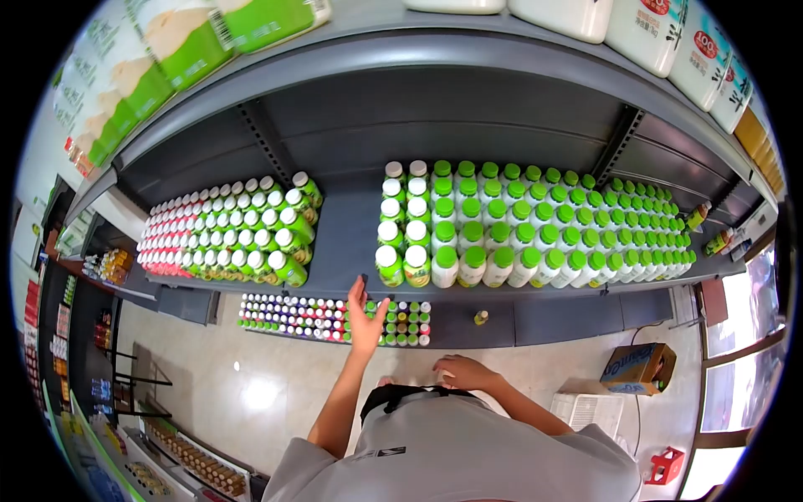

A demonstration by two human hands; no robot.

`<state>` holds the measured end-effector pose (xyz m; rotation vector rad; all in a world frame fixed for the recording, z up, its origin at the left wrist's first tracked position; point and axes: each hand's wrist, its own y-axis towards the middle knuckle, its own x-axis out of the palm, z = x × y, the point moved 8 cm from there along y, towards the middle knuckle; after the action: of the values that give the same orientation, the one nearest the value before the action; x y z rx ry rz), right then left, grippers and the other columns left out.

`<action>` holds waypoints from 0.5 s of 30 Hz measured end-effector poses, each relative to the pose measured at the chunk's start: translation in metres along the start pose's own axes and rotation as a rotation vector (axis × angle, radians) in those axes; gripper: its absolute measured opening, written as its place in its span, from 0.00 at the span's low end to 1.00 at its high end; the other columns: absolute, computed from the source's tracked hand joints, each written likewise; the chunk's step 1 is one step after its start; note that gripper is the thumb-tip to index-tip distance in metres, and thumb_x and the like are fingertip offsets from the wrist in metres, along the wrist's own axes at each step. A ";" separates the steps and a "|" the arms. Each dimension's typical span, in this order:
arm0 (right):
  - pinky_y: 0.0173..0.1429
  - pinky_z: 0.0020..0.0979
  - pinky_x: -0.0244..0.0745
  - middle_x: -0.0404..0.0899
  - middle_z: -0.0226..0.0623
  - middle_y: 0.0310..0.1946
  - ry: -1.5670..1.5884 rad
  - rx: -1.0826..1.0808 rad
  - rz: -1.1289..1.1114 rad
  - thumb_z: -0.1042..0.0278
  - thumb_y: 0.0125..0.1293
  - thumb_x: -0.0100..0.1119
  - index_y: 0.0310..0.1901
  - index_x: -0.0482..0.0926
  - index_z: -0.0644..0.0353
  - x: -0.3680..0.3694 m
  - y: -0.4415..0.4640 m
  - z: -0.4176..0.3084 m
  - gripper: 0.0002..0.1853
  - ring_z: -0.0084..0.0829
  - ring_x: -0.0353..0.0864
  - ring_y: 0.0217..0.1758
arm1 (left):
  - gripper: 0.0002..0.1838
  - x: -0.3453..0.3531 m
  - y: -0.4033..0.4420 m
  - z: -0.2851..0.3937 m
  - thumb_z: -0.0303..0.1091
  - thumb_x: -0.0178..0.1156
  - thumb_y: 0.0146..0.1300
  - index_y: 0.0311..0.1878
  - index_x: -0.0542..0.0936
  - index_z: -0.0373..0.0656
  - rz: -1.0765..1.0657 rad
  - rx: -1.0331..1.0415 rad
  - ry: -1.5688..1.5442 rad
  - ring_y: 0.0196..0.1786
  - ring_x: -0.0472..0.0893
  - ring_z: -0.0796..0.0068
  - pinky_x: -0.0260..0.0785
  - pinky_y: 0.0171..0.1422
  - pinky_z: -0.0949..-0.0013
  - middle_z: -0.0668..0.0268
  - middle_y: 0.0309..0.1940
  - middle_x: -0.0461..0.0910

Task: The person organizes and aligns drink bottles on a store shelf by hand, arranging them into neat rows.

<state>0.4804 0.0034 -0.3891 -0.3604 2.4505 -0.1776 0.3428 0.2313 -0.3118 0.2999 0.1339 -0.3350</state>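
Observation:
My left hand (365, 320) is raised at the front edge of the middle shelf (343, 243), fingers apart and empty. It is nearest to the gap between two bottle groups. Left of that gap stand white-capped green bottles (259, 217), some leaning at the group's right end. On the right, two columns of white-capped green bottles (404, 226) adjoin many white bottles with green caps (535, 226). My right hand (462, 371) is low by my waist, its fingers curled; whether it holds anything is hidden.
Rows of small bottles (318, 318) and a lone bottle (481, 317) stand on the lower shelf. Large containers line the upper shelf (351, 50). A cardboard box (639, 368), a white crate (588, 412) and a red crate (666, 465) are on the floor at right.

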 end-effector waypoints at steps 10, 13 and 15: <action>0.42 0.33 0.82 0.88 0.43 0.52 1.039 1.170 0.316 0.65 0.69 0.65 0.60 0.79 0.60 0.278 -0.265 0.326 0.19 0.32 0.89 0.40 | 0.34 -0.044 -0.234 -0.204 0.48 0.61 0.73 0.72 0.69 0.35 -0.918 -0.119 0.629 0.70 0.74 0.37 0.72 0.69 0.48 0.35 0.68 0.73; 0.42 0.34 0.82 0.89 0.42 0.49 1.059 1.310 0.115 0.62 0.70 0.64 0.59 0.79 0.56 0.349 -0.322 0.291 0.18 0.32 0.89 0.40 | 0.32 -0.115 -0.331 -0.211 0.56 0.57 0.73 0.61 0.79 0.32 -1.383 -0.406 0.506 0.61 0.82 0.39 0.75 0.65 0.49 0.36 0.56 0.83; 0.42 0.35 0.82 0.90 0.42 0.48 1.076 1.321 0.046 0.59 0.70 0.64 0.58 0.79 0.54 0.384 -0.327 0.274 0.18 0.32 0.89 0.41 | 0.29 -0.178 -0.405 -0.292 0.55 0.58 0.71 0.53 0.84 0.33 -1.339 -0.744 0.737 0.59 0.84 0.42 0.78 0.61 0.48 0.40 0.55 0.85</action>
<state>0.4314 -0.4343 -0.7577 0.5199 2.5471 -2.2549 0.0143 0.0108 -0.6648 -0.4860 1.1803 -1.4427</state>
